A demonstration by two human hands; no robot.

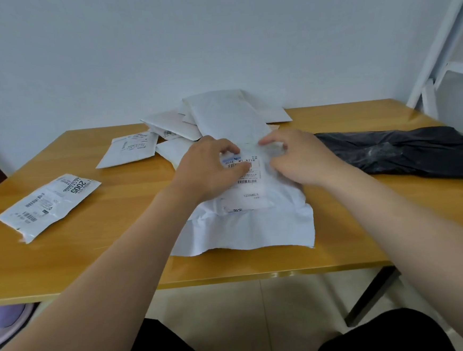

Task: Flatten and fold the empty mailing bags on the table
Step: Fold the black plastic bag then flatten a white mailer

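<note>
A long white mailing bag [245,227] with a printed shipping label lies lengthwise in the middle of the wooden table [120,256]. Its far half is bent upward and rises toward the wall. My left hand [210,168] grips the bag at the bend, thumb on the label and fingers curled over the plastic. My right hand [298,156] pinches the bag's right side at the same bend. Behind it, several more white bags [173,124] lie in a loose pile.
A small labelled white bag [49,203] lies flat at the left. Another small white bag [128,150] sits further back. A crumpled black bag [400,153] rests at the right. A white ladder frame [442,48] stands by the far right corner. My knees are below the table's front edge.
</note>
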